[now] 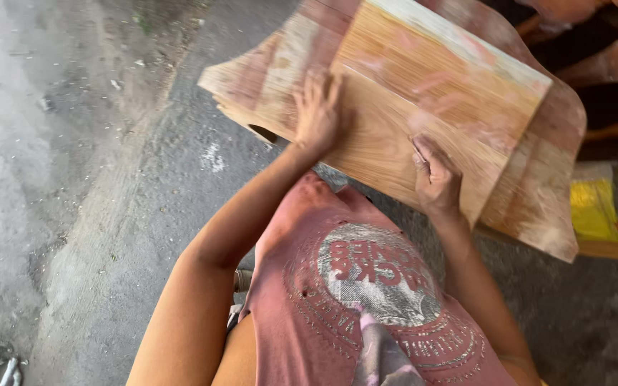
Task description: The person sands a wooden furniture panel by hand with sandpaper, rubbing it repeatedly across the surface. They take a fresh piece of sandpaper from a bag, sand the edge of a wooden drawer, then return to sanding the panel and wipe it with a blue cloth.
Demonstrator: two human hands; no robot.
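On the wooden board, left hand lies flat; right hand is clenched, perhaps around sandpaper.

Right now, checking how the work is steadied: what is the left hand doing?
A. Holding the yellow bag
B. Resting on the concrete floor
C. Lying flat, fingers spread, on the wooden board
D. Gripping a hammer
C: the left hand lies palm down, fingers spread, on the wooden board.

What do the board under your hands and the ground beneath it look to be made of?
The board looks like bare, unvarnished wood: straight grain lines, matte tan face with pinkish dusty patches. The left hand lies flat on it; the right hand is closed on something too small to tell. The ground looks like rough grey concrete, dusty and gritty.
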